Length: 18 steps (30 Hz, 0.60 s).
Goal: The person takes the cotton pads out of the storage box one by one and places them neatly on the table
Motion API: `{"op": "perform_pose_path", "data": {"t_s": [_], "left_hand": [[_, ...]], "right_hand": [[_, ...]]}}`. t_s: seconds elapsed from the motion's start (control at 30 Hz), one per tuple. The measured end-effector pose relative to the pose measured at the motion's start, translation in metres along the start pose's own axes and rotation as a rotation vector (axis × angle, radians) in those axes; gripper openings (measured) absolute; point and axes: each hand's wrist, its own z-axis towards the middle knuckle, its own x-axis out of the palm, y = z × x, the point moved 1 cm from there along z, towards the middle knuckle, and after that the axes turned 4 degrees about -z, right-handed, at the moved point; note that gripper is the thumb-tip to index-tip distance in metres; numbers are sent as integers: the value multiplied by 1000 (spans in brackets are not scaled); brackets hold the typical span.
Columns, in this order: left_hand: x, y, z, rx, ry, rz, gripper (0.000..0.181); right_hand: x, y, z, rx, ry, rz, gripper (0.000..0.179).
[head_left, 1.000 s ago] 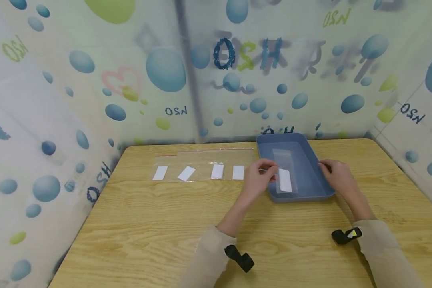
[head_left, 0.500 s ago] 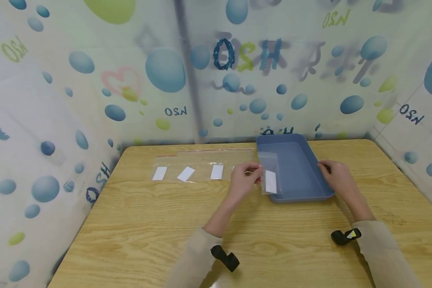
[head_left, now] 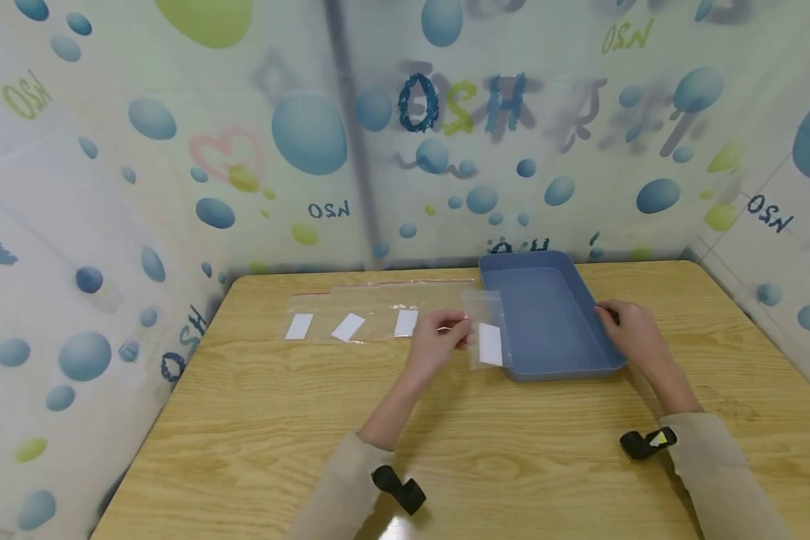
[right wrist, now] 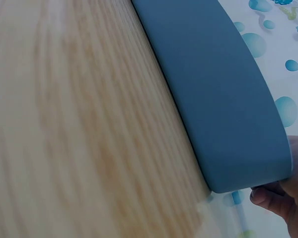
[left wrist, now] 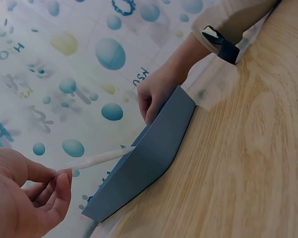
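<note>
My left hand [head_left: 430, 349] pinches the left edge of a small clear zip bag [head_left: 484, 306] between thumb and fingers. A white rectangular card [head_left: 490, 345] sits in the bag's lower half. The bag overlaps the left wall of a shallow blue-grey tray [head_left: 547, 315] in the head view. Seen nearly edge-on in the left wrist view, the bag [left wrist: 102, 158] reaches from the fingertips toward the tray's rim [left wrist: 139, 141]. My right hand [head_left: 631, 330] grips the tray's right rim, its thumb [right wrist: 268, 198] by the tray's corner in the right wrist view.
Left of the tray, several clear bags with red seal lines lie in a row, overlapping, on the wooden table [head_left: 277, 420]. White cards [head_left: 299, 326] show inside them; my left hand hides the row's right end. A patterned curtain [head_left: 378, 187] stands behind the table.
My left hand has moved left with the pinched bag, from over the tray's inside to its left edge, covering the rightmost card in the row. The right hand and tray have stayed put.
</note>
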Motion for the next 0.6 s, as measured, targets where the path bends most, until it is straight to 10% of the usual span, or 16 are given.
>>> {"op": "perform_pose_path", "data": {"t_s": [0.6], "left_hand": [[-30,17,-9,-74,22,85,16]], "right_hand": [[0,0,1,7,8,1,23]]}}
